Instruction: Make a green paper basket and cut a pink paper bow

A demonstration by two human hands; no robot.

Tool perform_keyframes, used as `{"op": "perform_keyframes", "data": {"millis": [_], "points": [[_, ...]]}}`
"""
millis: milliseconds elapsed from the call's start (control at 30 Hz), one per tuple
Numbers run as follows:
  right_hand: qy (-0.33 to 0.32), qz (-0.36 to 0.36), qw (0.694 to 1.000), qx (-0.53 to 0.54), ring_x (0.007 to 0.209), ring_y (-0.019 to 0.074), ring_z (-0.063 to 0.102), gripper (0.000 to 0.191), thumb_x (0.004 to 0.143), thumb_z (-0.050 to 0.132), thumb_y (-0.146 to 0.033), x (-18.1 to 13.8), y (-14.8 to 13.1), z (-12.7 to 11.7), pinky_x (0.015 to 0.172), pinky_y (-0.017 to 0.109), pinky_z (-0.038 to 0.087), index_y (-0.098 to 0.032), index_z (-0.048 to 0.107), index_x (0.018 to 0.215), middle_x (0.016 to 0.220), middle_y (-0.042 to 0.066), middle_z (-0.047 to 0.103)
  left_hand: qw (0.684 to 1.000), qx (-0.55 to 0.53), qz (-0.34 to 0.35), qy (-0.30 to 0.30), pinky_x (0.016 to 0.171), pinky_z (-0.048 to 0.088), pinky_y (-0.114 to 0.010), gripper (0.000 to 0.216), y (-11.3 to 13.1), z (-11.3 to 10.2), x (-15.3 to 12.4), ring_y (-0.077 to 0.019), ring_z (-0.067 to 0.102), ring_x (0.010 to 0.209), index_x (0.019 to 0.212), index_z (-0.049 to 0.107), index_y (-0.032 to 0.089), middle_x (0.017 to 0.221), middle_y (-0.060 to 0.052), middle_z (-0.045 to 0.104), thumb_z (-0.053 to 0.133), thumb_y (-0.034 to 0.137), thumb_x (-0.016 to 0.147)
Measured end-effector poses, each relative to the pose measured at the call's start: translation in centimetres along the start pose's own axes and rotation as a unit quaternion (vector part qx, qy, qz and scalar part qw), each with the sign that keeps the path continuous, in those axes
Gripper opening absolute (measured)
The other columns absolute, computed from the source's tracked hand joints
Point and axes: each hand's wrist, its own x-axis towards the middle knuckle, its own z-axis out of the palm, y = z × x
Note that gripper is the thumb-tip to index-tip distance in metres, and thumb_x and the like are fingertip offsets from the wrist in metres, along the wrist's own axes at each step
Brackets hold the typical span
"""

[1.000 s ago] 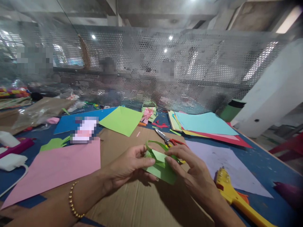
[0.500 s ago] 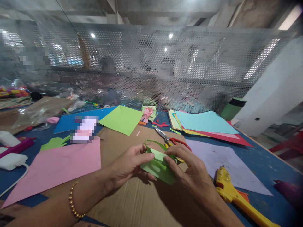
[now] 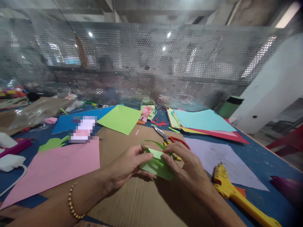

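Left hand (image 3: 129, 165) and right hand (image 3: 187, 170) are both pinching the folded light-green paper piece (image 3: 156, 165) just over the brown cardboard sheet (image 3: 132, 201), folds and 1 looping strip looking done, while the yellow glue gun (image 3: 227, 186) is lying untouched nearby.

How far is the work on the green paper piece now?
Done: the green paper piece is already folded, with a thin strip curving above it. In hand: left hand and right hand both pinch it. Left: the glue gun lies untouched nearby, so gluing probably remains.
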Motion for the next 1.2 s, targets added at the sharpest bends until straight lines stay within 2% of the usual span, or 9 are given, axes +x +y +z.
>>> {"op": "perform_keyframes", "data": {"millis": [167,367,500,600,700,833,1000,1100,1200], "points": [[-0.007,0.004,1.000,-0.011,0.092,0.0231,0.061,0.006,0.093,0.058,-0.022,0.0,0.2,0.0,0.082,0.039,0.046,-0.021,0.064,0.094,0.096,0.006,0.065,1.000,-0.005,0.007,0.002,0.072,0.059,-0.033,0.026,0.1,0.0,-0.1,-0.0200,0.067,0.086,0.110,0.060,0.013,0.104,-0.011,0.064,0.064,0.027,0.089],[-0.003,-0.007,1.000,-0.023,0.091,0.0222,0.061,0.011,0.097,0.053,-0.022,0.1,1.0,0.0,0.081,0.038,0.048,-0.021,0.064,0.094,0.093,0.006,0.065,1.000,-0.001,-0.011,-0.010,0.073,0.059,-0.035,0.029,0.3,0.0,-0.2,-0.0214,0.070,0.084,0.116,0.059,0.013,0.106,-0.012,0.067,0.062,0.026,0.090],[0.031,-0.026,0.999,-0.034,0.093,0.0211,0.062,0.015,0.099,0.050,-0.021,0.5,1.0,-0.1,0.081,0.036,0.050,-0.021,0.065,0.095,0.095,0.007,0.065,1.000,-0.006,-0.009,-0.006,0.074,0.059,-0.036,0.031,0.3,0.0,-0.1,-0.0229,0.071,0.086,0.119,0.059,0.014,0.112,-0.014,0.069,0.062,0.025,0.089],[0.080,-0.036,0.995,-0.050,0.096,0.0199,0.062,0.013,0.098,0.052,-0.022,0.0,0.6,-1.6,0.082,0.033,0.050,-0.020,0.065,0.100,0.103,0.008,0.065,1.000,-0.006,-0.009,0.009,0.075,0.060,-0.037,0.031,0.4,-0.1,-0.1,-0.0237,0.072,0.085,0.118,0.059,0.013,0.112,-0.016,0.071,0.062,0.026,0.090],[0.126,-0.021,0.982,-0.138,0.094,0.0197,0.064,0.014,0.099,0.052,-0.023,-2.8,1.0,-4.7,0.079,0.032,0.050,-0.020,0.065,0.104,0.104,0.007,0.067,1.000,-0.011,0.003,0.009,0.079,0.060,-0.039,0.029,0.5,-0.3,-0.2,-0.0271,0.071,0.095,0.118,0.060,0.013,0.117,-0.017,0.070,0.061,0.025,0.091],[0.142,-0.003,0.923,-0.359,0.089,0.0240,0.064,0.020,0.101,0.047,-0.027,-9.4,3.0,-8.6,0.075,0.036,0.050,-0.018,0.065,0.103,0.099,0.009,0.067,0.999,-0.024,0.022,-0.009,0.081,0.061,-0.039,0.030,0.4,-0.6,-0.2,-0.0312,0.067,0.109,0.119,0.062,0.015,0.129,-0.015,0.065,0.062,0.026,0.091],[0.072,0.080,0.860,-0.499,0.084,0.0317,0.064,0.022,0.098,0.046,-0.031,-14.5,4.6,-9.2,0.067,0.044,0.050,-0.019,0.064,0.101,0.098,0.013,0.071,0.999,-0.042,-0.002,-0.001,0.086,0.061,-0.041,0.035,0.3,-0.7,-0.3,-0.0320,0.067,0.111,0.124,0.061,0.014,0.129,-0.016,0.066,0.065,0.028,0.091],[0.065,0.102,0.859,-0.497,0.079,0.0342,0.066,0.018,0.092,0.051,-0.030,-15.2,5.8,-8.3,0.060,0.045,0.050,-0.020,0.064,0.100,0.093,0.013,0.073,0.998,-0.056,0.018,0.004,0.088,0.060,-0.043,0.034,0.6,-0.7,-0.3,-0.0332,0.065,0.114,0.123,0.061,0.013,0.130,-0.018,0.065,0.063,0.025,0.092],[0.096,0.090,0.887,-0.442,0.073,0.0357,0.067,0.017,0.087,0.055,-0.031,-15.9,8.2,-7.9,0.054,0.047,0.048,-0.026,0.064,0.101,0.087,0.013,0.073,0.996,-0.072,0.050,0.004,0.087,0.059,-0.045,0.037,0.8,-0.8,0.0,-0.0340,0.064,0.116,0.127,0.059,0.014,0.134,-0.018,0.062,0.062,0.023,0.091]]}}
